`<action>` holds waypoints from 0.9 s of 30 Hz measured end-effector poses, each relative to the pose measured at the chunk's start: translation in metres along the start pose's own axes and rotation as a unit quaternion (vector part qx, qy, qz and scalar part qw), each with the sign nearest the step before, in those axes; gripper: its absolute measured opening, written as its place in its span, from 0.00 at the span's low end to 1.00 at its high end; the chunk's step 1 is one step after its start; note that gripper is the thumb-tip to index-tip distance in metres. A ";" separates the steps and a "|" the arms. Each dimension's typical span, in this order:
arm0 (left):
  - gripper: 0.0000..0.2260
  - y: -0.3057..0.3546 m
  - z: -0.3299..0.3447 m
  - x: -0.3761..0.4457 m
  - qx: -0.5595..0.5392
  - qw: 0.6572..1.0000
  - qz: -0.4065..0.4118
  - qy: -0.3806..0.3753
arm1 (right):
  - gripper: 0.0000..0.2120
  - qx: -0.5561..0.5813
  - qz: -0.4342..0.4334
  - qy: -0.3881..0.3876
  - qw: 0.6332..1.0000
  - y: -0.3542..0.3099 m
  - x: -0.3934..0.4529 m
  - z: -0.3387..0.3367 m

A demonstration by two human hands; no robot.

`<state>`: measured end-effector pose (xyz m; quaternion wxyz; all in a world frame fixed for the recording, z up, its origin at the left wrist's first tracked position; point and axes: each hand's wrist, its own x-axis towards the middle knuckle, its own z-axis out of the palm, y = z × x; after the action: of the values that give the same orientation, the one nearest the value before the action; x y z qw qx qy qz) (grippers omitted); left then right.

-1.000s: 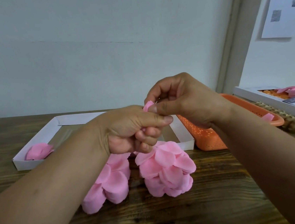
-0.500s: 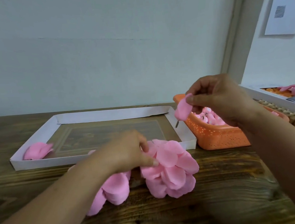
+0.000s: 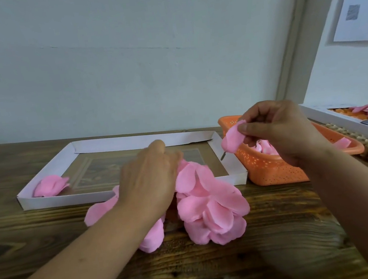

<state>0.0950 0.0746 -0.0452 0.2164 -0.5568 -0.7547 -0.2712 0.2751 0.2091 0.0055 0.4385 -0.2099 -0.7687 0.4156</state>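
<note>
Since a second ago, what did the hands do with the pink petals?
The right hand carried one petal rightward over the orange basket, pinching it. The left hand dropped onto the pink flowers. The white tray and basket stayed put.

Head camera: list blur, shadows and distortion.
Head view: the left hand is smeared by motion over the heap of pink paper petals; the right hand, pinching a single pink paper petal, is sharper; soft light leaves a faint shadow on the dark wooden table; wide-angle distortion tilts the grey wall trim.
</note>
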 end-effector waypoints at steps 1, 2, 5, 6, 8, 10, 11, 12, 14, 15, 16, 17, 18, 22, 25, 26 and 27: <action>0.17 -0.003 -0.001 0.000 -0.016 0.999 0.021 0.034 | 0.05 0.005 -0.003 0.000 1.000 -0.002 -0.001 0.001; 0.18 -0.006 -0.003 -0.001 -0.037 0.996 0.048 0.061 | 0.05 0.010 -0.008 0.001 1.000 -0.004 -0.002 0.003; 0.14 -0.005 -0.003 -0.006 -0.173 0.977 0.029 0.121 | 0.07 0.032 -0.026 0.009 0.999 -0.011 -0.003 0.006; 0.13 -0.004 -0.003 -0.007 -0.255 0.961 -0.014 0.107 | 0.07 0.041 -0.029 0.010 0.999 -0.014 -0.003 0.007; 0.12 0.000 -0.004 -0.008 -0.379 0.919 -0.094 0.062 | 0.07 0.046 -0.032 0.007 0.998 -0.017 -0.003 0.010; 0.14 0.002 -0.006 -0.007 -0.494 0.853 -0.168 0.004 | 0.05 0.036 -0.034 0.000 0.999 -0.018 -0.005 0.015; 0.14 0.004 -0.007 -0.008 -0.554 0.806 -0.204 -0.026 | 0.05 0.031 -0.035 -0.003 0.999 -0.019 -0.006 0.017; 0.11 0.005 -0.008 -0.008 -0.599 0.765 -0.231 -0.048 | 0.05 0.028 -0.035 -0.004 0.999 -0.019 -0.007 0.019; 0.06 0.011 -0.010 -0.008 -0.660 0.699 -0.266 -0.065 | 0.04 0.021 -0.030 -0.006 0.999 -0.019 -0.007 0.022; 0.11 0.013 -0.010 -0.007 -0.685 0.669 -0.281 -0.062 | 0.04 0.017 -0.027 -0.007 0.999 -0.019 -0.007 0.023; 0.14 0.015 -0.008 -0.005 -0.707 0.638 -0.299 -0.056 | 0.03 0.012 -0.026 -0.007 1.000 -0.018 -0.008 0.025; 0.17 0.017 -0.009 -0.003 -0.725 0.609 -0.316 -0.054 | 0.04 0.005 -0.026 -0.007 1.000 -0.018 -0.008 0.027; 0.18 0.020 -0.010 0.000 -0.747 0.577 -0.324 -0.064 | 0.04 -0.004 -0.026 -0.007 1.000 -0.018 -0.008 0.029; 0.20 0.028 -0.013 0.005 -0.817 0.439 -0.360 -0.099 | 0.09 -0.020 -0.030 0.008 0.999 -0.017 -0.011 0.037; 0.29 0.031 -0.011 0.001 -0.870 0.313 -0.367 -0.104 | 0.10 -0.019 -0.027 0.033 0.999 -0.017 -0.013 0.038; 0.29 0.031 -0.010 -0.002 -0.887 0.274 -0.355 -0.110 | 0.11 -0.023 -0.026 0.037 0.999 -0.017 -0.014 0.039; 0.27 0.032 -0.010 -0.004 -0.902 0.244 -0.336 -0.118 | 0.11 -0.026 -0.024 0.041 0.999 -0.016 -0.015 0.040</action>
<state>0.1275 0.0726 -0.0350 -0.6299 -0.1098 -0.1519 -0.7537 0.2500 0.1716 0.0010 0.4740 -0.2197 -0.7651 0.3763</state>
